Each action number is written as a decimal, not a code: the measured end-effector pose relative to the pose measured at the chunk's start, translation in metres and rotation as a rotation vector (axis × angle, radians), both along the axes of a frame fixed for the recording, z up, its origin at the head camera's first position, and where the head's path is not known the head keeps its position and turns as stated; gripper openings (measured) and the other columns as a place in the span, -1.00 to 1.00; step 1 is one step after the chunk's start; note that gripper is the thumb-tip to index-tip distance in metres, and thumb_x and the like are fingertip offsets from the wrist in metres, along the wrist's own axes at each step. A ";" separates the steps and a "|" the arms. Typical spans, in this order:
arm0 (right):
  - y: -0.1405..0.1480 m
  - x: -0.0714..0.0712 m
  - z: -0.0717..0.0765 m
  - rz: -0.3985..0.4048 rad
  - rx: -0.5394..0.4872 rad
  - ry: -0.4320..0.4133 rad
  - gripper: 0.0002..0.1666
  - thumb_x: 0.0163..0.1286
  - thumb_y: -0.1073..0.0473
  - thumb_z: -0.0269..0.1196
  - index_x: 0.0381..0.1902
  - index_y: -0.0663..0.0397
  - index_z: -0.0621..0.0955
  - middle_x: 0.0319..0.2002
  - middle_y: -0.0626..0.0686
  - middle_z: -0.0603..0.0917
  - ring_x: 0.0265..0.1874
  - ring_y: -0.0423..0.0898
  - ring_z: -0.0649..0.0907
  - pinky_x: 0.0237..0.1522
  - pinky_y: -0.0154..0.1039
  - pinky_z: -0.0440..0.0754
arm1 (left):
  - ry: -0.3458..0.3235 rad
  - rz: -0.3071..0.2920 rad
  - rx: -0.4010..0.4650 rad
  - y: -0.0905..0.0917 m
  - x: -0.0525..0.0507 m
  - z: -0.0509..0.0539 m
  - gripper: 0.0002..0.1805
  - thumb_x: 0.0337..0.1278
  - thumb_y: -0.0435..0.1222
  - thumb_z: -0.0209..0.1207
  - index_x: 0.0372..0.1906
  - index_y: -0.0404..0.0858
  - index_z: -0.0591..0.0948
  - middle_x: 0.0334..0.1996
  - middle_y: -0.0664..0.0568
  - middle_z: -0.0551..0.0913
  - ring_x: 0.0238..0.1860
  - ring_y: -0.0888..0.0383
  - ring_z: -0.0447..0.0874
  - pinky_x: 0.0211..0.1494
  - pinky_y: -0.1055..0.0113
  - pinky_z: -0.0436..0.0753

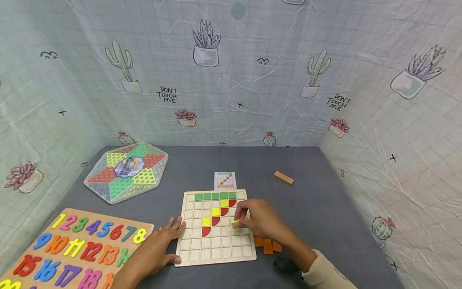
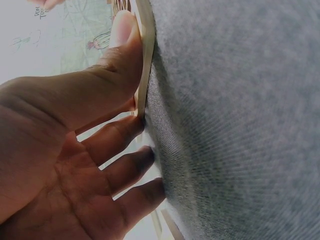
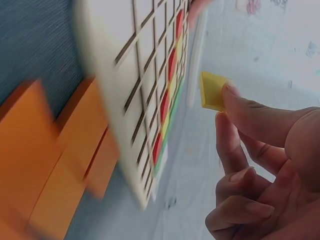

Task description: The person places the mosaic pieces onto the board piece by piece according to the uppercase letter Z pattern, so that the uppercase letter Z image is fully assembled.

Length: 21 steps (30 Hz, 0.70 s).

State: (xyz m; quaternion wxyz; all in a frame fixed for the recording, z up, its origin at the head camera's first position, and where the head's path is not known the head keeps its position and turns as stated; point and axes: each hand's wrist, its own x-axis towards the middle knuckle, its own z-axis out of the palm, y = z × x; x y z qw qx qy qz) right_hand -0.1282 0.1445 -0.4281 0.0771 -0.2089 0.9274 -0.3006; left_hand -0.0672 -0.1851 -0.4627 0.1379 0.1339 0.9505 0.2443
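The yellow tile (image 1: 235, 224) looks square, so no long axis stands out; it is held tilted above the right half of the board (image 1: 216, 253), clear of its surface in the right wrist view; the board is nearly square, its sides running away from the person. The right hand (image 1: 261, 216) pinches the tile between thumb and forefinger, its other fingers curled; the left hand (image 1: 157, 245) lies with fingers spread along the board's left edge, thumb at the near left corner. On the board, green tiles (image 1: 215, 196) fill part of the far row; below them, yellow squares (image 1: 215, 212) and red pieces (image 1: 206, 231) step diagonally from near left to far right. Orange tiles (image 1: 268, 245) lie beside the board's right edge, partly hidden by the right hand and forearm; a card (image 1: 225, 181) lies just beyond the far edge; a block (image 1: 283, 178) lies farther right, slanting; at left are a number board (image 1: 95, 238), partly covered by the left forearm, and a star board (image 1: 146, 176).
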 end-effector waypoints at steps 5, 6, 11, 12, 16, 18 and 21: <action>-0.029 -0.002 -0.002 0.037 -0.004 -0.017 -0.72 0.18 0.07 0.63 -0.44 -0.28 0.67 -0.52 -0.28 0.58 -0.48 -0.27 0.51 -0.39 -0.34 0.46 | -0.002 0.002 -0.006 0.001 -0.001 0.000 0.06 -0.15 -0.12 0.63 0.56 -0.23 0.44 0.63 -0.13 0.31 0.67 -0.28 0.17 0.56 -0.43 0.28; -0.035 -0.003 -0.003 0.045 -0.004 -0.018 -0.73 0.18 0.08 0.63 -0.45 -0.27 0.68 -0.53 -0.28 0.58 -0.49 -0.28 0.51 -0.41 -0.34 0.46 | 0.000 0.001 -0.009 0.001 -0.001 -0.001 0.07 -0.16 -0.12 0.63 0.56 -0.23 0.44 0.63 -0.13 0.31 0.67 -0.28 0.17 0.55 -0.44 0.29; -0.064 -0.003 -0.008 0.066 0.006 -0.034 -0.71 0.16 0.15 0.64 -0.49 -0.23 0.68 -0.59 -0.26 0.57 -0.55 -0.32 0.52 -0.46 -0.37 0.46 | 0.020 -0.011 -0.014 0.000 -0.002 -0.001 0.07 -0.18 -0.12 0.64 0.55 -0.24 0.46 0.62 -0.15 0.34 0.65 -0.32 0.22 0.49 -0.47 0.34; -0.069 -0.002 -0.009 0.067 0.011 -0.038 -0.70 0.15 0.15 0.64 -0.49 -0.23 0.67 -0.60 -0.26 0.57 -0.56 -0.33 0.52 -0.47 -0.36 0.46 | 0.025 -0.013 -0.014 0.000 -0.002 -0.001 0.07 -0.18 -0.11 0.64 0.55 -0.24 0.46 0.62 -0.15 0.34 0.65 -0.32 0.22 0.48 -0.47 0.35; -0.088 -0.001 -0.014 0.066 0.056 -0.032 -0.67 0.15 0.14 0.64 -0.51 -0.23 0.64 -0.63 -0.26 0.54 -0.57 -0.35 0.51 -0.49 -0.35 0.45 | 0.041 -0.019 -0.014 -0.001 -0.001 -0.002 0.06 -0.18 -0.11 0.64 0.55 -0.24 0.47 0.61 -0.15 0.35 0.64 -0.31 0.24 0.47 -0.46 0.38; -0.095 -0.001 -0.016 0.067 0.084 -0.021 -0.67 0.16 0.13 0.63 -0.52 -0.23 0.64 -0.63 -0.26 0.53 -0.57 -0.35 0.50 -0.50 -0.35 0.43 | 0.043 -0.021 -0.012 -0.001 -0.001 -0.001 0.06 -0.19 -0.11 0.64 0.54 -0.23 0.47 0.61 -0.14 0.36 0.64 -0.31 0.25 0.47 -0.45 0.39; -0.104 -0.002 -0.019 0.068 0.119 -0.006 -0.68 0.18 0.12 0.63 -0.52 -0.22 0.64 -0.64 -0.26 0.52 -0.56 -0.34 0.49 -0.52 -0.35 0.41 | 0.043 -0.021 -0.010 -0.001 -0.001 -0.001 0.07 -0.20 -0.11 0.64 0.54 -0.24 0.48 0.61 -0.14 0.36 0.63 -0.31 0.25 0.47 -0.45 0.39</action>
